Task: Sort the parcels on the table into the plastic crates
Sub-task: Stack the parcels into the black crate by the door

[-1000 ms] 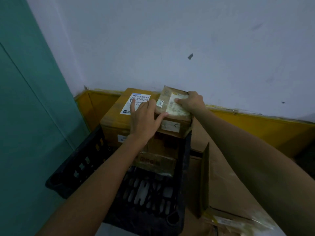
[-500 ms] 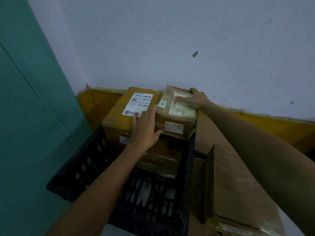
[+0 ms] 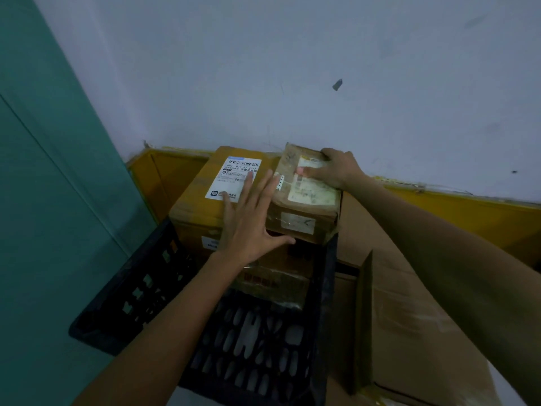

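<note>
Taped brown parcel (image 3: 304, 200) atop black crate (image 3: 146, 288)

Bare left hand (image 3: 248, 227): back of hand in view, five slim digits, knuckles and tendons faintly ridged. Bare left forearm (image 3: 175, 317): uncovered from the wrist to the lower frame edge.

Bare right hand (image 3: 336, 170): back of hand and thumb visible, thumbnail short and pale. Bare right forearm (image 3: 439, 244): uncovered to the right frame edge.

Light dim; finer surface detail not legible.

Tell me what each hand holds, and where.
Right hand grips the small taped parcel at its far top edge, thumb on the label. Left hand, fingers straight, holds nothing.
</note>
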`<state>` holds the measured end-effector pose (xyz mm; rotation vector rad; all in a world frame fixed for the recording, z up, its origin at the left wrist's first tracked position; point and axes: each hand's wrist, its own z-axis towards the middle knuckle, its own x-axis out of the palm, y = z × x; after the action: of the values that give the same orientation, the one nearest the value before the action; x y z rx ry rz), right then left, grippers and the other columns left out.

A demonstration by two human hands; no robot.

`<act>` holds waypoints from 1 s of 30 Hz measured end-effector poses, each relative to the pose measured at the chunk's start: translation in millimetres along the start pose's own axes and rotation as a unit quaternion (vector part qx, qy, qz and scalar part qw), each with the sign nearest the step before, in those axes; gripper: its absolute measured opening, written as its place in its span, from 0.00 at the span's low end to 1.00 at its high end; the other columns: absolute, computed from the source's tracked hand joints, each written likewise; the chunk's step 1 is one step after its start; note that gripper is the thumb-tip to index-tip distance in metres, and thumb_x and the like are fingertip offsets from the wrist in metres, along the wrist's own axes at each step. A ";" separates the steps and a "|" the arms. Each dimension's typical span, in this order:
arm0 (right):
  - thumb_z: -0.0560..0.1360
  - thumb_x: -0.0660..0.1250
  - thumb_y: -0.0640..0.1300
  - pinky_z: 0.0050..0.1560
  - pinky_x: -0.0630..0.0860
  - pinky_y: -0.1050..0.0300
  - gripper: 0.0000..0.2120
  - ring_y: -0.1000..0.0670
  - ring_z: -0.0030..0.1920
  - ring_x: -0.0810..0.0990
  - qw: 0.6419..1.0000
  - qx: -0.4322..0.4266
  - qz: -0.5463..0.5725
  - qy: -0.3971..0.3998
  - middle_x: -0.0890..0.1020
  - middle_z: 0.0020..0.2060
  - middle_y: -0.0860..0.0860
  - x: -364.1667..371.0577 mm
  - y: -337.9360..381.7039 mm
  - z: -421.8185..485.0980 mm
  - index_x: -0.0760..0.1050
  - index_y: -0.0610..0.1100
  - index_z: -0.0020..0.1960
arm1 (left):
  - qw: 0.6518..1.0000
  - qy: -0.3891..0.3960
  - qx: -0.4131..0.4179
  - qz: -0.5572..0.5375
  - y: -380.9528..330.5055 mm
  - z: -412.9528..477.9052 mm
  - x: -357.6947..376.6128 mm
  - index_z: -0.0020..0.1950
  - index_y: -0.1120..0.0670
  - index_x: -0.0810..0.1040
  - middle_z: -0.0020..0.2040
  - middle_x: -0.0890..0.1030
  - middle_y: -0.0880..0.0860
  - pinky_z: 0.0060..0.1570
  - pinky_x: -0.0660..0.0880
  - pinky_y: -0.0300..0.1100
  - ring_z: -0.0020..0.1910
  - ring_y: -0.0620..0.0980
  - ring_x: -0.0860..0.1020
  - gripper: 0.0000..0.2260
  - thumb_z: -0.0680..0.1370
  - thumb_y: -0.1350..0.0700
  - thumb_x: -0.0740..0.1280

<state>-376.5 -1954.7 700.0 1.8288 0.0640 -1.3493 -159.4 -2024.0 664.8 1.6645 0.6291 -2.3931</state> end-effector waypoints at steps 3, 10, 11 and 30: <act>0.62 0.68 0.71 0.61 0.73 0.50 0.45 0.42 0.62 0.72 0.999 0.006 0.048 -0.008 0.69 0.64 0.44 4.8 -7.7 -3.1 0.64 0.48 0.71 | 0.995 -0.046 -0.017 -0.092 -5.4 1.0 -3.1 0.73 0.45 0.60 0.76 0.55 0.43 0.71 0.40 0.62 0.76 0.45 0.48 0.40 0.65 0.32 0.67; 0.64 0.65 0.72 0.63 0.68 0.45 0.43 0.39 0.65 0.68 1.000 0.015 -0.013 -0.006 0.68 0.64 0.42 5.1 -5.5 -13.1 0.63 0.50 0.71 | 0.986 -0.111 -0.046 -0.113 -5.6 2.3 4.1 0.68 0.48 0.70 0.66 0.75 0.50 0.73 0.41 0.59 0.67 0.52 0.71 0.22 0.77 0.40 0.60; 0.64 0.62 0.74 0.66 0.65 0.40 0.43 0.38 0.68 0.64 0.997 0.016 -0.072 -0.015 0.67 0.65 0.42 1.9 -2.2 -15.4 0.64 0.51 0.71 | 0.986 -0.111 -0.051 -0.115 -6.4 2.0 2.6 0.68 0.48 0.71 0.64 0.77 0.51 0.73 0.42 0.59 0.66 0.53 0.72 0.21 0.77 0.42 0.61; 0.71 0.40 0.75 0.68 0.47 0.26 0.39 0.40 0.76 0.49 0.972 -0.048 -0.230 0.014 0.51 0.77 0.47 24.0 30.5 -26.6 0.44 0.58 0.77 | 0.988 -0.114 -0.043 -0.092 -6.0 4.1 4.0 0.65 0.49 0.72 0.61 0.79 0.49 0.73 0.46 0.58 0.63 0.49 0.74 0.19 0.78 0.43 0.60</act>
<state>-331.2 -1967.3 700.4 1.8159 0.5904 -1.6002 -166.6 -2019.9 663.8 1.3254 0.8653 -2.5902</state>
